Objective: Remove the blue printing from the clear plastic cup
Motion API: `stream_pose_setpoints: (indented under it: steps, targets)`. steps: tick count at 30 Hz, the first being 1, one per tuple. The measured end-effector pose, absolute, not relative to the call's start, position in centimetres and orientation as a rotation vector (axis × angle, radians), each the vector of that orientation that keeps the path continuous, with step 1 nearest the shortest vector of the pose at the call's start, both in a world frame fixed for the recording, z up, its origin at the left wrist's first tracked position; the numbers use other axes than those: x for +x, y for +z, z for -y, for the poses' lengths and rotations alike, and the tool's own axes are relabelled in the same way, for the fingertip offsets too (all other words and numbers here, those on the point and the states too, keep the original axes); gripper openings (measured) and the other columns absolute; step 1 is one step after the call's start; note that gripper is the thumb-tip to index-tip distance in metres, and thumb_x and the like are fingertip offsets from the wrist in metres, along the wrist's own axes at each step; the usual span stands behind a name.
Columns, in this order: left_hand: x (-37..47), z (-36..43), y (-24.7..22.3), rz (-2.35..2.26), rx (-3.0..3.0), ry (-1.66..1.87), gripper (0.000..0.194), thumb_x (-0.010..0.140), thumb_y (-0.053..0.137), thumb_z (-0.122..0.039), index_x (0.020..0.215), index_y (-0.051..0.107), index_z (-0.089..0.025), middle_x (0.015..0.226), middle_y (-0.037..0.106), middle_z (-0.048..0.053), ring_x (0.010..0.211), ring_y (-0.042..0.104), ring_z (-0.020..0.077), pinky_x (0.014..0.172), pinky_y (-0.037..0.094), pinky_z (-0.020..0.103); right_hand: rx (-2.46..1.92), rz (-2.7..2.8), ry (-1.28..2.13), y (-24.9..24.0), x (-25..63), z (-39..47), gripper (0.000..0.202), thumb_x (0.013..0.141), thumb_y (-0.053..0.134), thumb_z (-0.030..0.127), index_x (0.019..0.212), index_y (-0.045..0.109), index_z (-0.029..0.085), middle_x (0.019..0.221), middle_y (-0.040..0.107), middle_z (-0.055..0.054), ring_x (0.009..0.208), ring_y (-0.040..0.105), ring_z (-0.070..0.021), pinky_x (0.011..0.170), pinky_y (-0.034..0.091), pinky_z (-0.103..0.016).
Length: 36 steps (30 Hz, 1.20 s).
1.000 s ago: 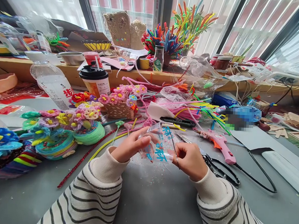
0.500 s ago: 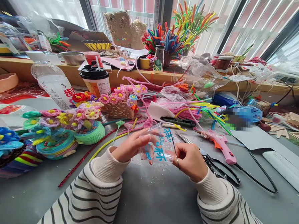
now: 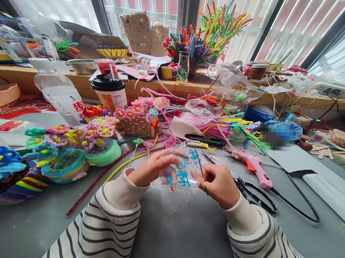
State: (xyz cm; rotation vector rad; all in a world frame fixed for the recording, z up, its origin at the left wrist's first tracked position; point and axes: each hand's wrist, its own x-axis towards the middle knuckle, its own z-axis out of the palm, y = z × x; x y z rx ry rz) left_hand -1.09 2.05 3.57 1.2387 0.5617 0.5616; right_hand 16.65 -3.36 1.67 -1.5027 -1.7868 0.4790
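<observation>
My left hand (image 3: pixel 151 167) is closed around a clear plastic bag (image 3: pixel 184 169) printed with blue lettering and a barcode. My fingers show blurrily through the plastic, so what lies inside cannot be made out. At the bag's right edge, my right hand (image 3: pixel 220 185) pinches a thin dark wire-like strip (image 3: pixel 201 167), which slants down across that edge. Fine glittery specks (image 3: pixel 176 213) lie on the grey table below the bag. Beyond my right hand are scissors (image 3: pixel 211 158), with black-handled pliers (image 3: pixel 255 197) near my wrist.
Colourful fuzzy-wire flower pots (image 3: pixel 65 154) crowd the left side, near a water bottle (image 3: pixel 58 92) and a lidded paper cup (image 3: pixel 110 93). A pink glue gun (image 3: pixel 255 168) with a black cord lies right. Pipe-cleaner bundles (image 3: pixel 213 127) and a black cutter (image 3: pixel 205 140) are ahead.
The bag's right part has shifted slightly beneath my right fingers. Both hands stay in nearly the same place.
</observation>
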Motion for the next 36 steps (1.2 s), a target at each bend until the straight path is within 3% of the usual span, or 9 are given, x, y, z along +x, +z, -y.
stream_pose_setpoints:
  steps: [5, 8, 11, 14, 19, 23, 27, 33, 36]
  targets:
    - [-1.3, -2.2, 3.3, -0.542, 1.237, 0.561, 0.058, 0.059, 0.058, -0.059, 0.097, 0.048, -0.016, 0.074, 0.06, 0.007, 0.048, 0.054, 0.0114, 0.034, 0.029, 0.016, -1.455, 1.79, 0.359, 1.4, 16.5, 3.2, 0.044, 0.071, 0.046, 0.037, 0.039, 0.022, 0.02, 0.034, 0.025, 0.006, 0.034, 0.023, -0.005, 0.038, 0.024, -0.02]
    - [-1.3, -2.4, 2.9, -0.49, 1.257, 0.585, 0.065, 0.059, 0.051, -0.067, 0.099, 0.049, -0.016, 0.087, 0.059, 0.01, 0.05, 0.055, 0.0123, 0.035, 0.031, 0.018, -1.443, 1.781, 0.404, 1.3, 16.7, 3.1, 0.042, 0.069, 0.046, 0.036, 0.038, 0.023, 0.02, 0.033, 0.027, 0.006, 0.034, 0.024, -0.0052, 0.037, 0.024, -0.02]
    - [-1.2, -2.5, 2.5, -0.422, 1.301, 0.648, 0.078, 0.056, 0.043, -0.075, 0.112, 0.044, -0.02, 0.114, 0.047, 0.015, 0.056, 0.058, 0.0136, 0.041, 0.037, 0.022, -1.481, 1.744, 0.463, 1.3, 16.9, 3.1, 0.041, 0.069, 0.046, 0.037, 0.038, 0.026, 0.02, 0.032, 0.033, 0.005, 0.034, 0.028, -0.0057, 0.038, 0.027, -0.019]
    - [-1.1, -2.3, 2.4, -0.41, 1.372, 0.698, 0.078, 0.058, 0.06, -0.06, 0.123, 0.029, -0.032, 0.126, 0.034, 0.014, 0.068, 0.058, 0.0149, 0.048, 0.04, 0.023, -1.535, 1.712, 0.487, 1.2, 17.1, 3.0, 0.043, 0.072, 0.045, 0.04, 0.037, 0.03, 0.02, 0.032, 0.038, 0.004, 0.035, 0.031, -0.0062, 0.039, 0.029, -0.019]
    - [-1.0, -2.0, 2.7, -0.478, 1.383, 0.743, 0.078, 0.064, 0.068, -0.033, 0.124, 0.019, -0.039, 0.117, 0.041, 0.009, 0.069, 0.056, 0.0131, 0.052, 0.042, 0.023, -1.54, 1.706, 0.543, 1.3, 17.1, 3.0, 0.043, 0.071, 0.045, 0.042, 0.037, 0.031, 0.02, 0.033, 0.041, 0.002, 0.035, 0.035, -0.0065, 0.039, 0.03, -0.02]
    - [-1.0, -1.9, 2.7, -0.499, 1.362, 0.738, 0.074, 0.059, 0.071, -0.032, 0.12, 0.03, -0.033, 0.104, 0.051, 0.007, 0.067, 0.055, 0.0136, 0.052, 0.043, 0.024, -1.541, 1.696, 0.605, 1.3, 17.2, 3.0, 0.043, 0.07, 0.046, 0.045, 0.038, 0.031, 0.02, 0.034, 0.039, 0.003, 0.036, 0.034, -0.0065, 0.038, 0.028, -0.02]
    - [-0.9, -1.9, 2.7, -0.516, 1.342, 0.767, 0.071, 0.056, 0.073, -0.032, 0.117, 0.037, -0.032, 0.115, 0.048, 0.008, 0.072, 0.055, 0.0139, 0.06, 0.044, 0.027, -1.545, 1.711, 0.6, 1.3, 17.3, 3.1, 0.043, 0.068, 0.049, 0.045, 0.039, 0.028, 0.02, 0.035, 0.034, 0.005, 0.037, 0.028, -0.0058, 0.037, 0.024, -0.019]
    - [-0.8, -1.8, 2.7, -0.553, 1.345, 0.823, 0.069, 0.054, 0.074, -0.031, 0.114, 0.039, -0.031, 0.121, 0.043, 0.006, 0.083, 0.054, 0.0167, 0.073, 0.044, 0.031, -1.633, 1.721, 0.65, 1.4, 17.6, 2.9, 0.04, 0.065, 0.051, 0.043, 0.04, 0.032, 0.019, 0.037, 0.033, 0.005, 0.04, 0.028, -0.0062, 0.039, 0.024, -0.02]
    - [-0.8, -1.8, 2.8, -0.589, 1.365, 0.862, 0.067, 0.057, 0.072, -0.029, 0.114, 0.036, -0.031, 0.115, 0.045, 0.006, 0.077, 0.053, 0.0133, 0.07, 0.045, 0.03, -1.659, 1.699, 0.626, 1.6, 18.0, 2.8, 0.042, 0.065, 0.052, 0.045, 0.04, 0.031, 0.019, 0.037, 0.033, 0.005, 0.04, 0.027, -0.0066, 0.039, 0.023, -0.02]
